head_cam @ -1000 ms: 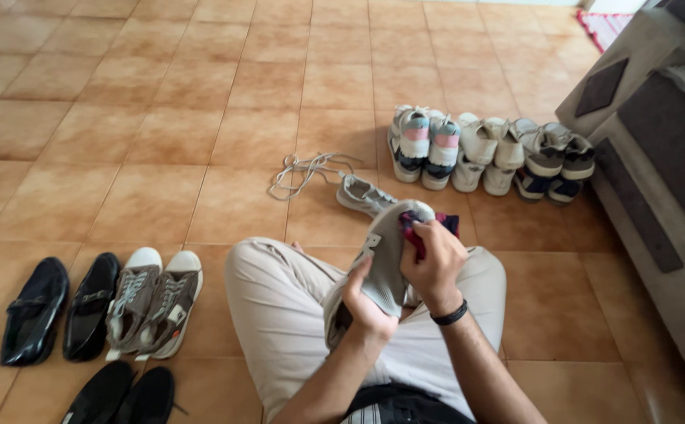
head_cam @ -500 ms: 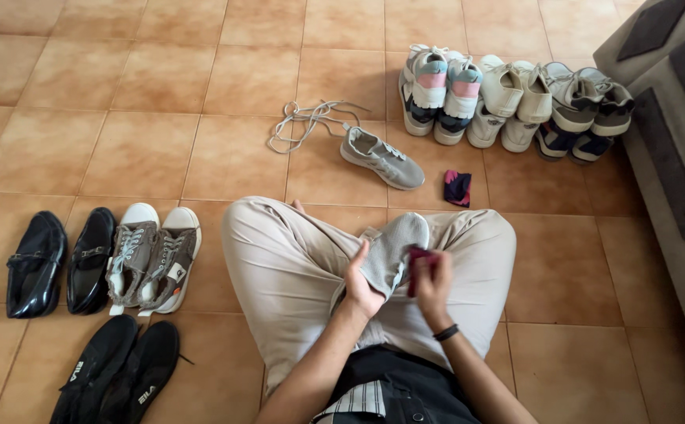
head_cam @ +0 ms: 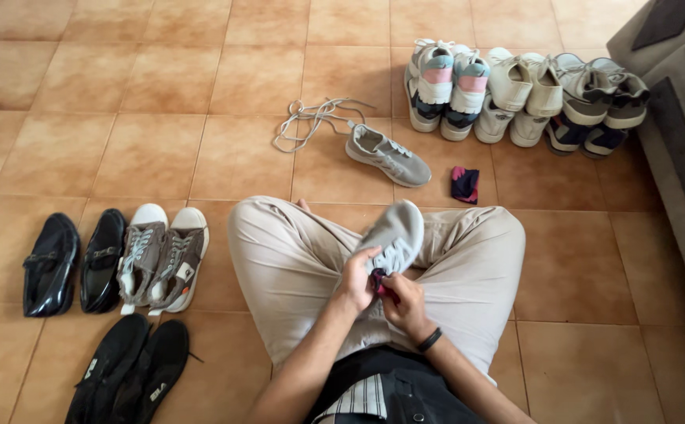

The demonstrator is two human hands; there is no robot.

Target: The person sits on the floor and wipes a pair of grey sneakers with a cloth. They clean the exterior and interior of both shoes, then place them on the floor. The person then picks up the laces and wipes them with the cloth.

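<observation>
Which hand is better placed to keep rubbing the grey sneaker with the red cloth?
Right. The right hand already pinches the red cloth against the grey sneaker; the left hand steadies the shoe.

You sit cross-legged on an orange tiled floor [head_cam: 146, 149]. Ahead of your knees a grey sneaker [head_cam: 388, 155] lies on its side, and a loose tangle of pale laces [head_cam: 309, 122] sprawls just beside its heel end. Near its toe rests a small dark bundle of cloth [head_cam: 464, 184] with a pink edge. Beyond, a row of light sneakers [head_cam: 523, 94] stands packed side by side, soles touching, next to a grey sofa [head_cam: 684, 118] at the right edge. To your left sit two shiny black loafers [head_cam: 75, 263], then a brown pair of lace-up sneakers [head_cam: 162, 259] touching them. Below those lies a black pair of trainers [head_cam: 130, 373].
</observation>
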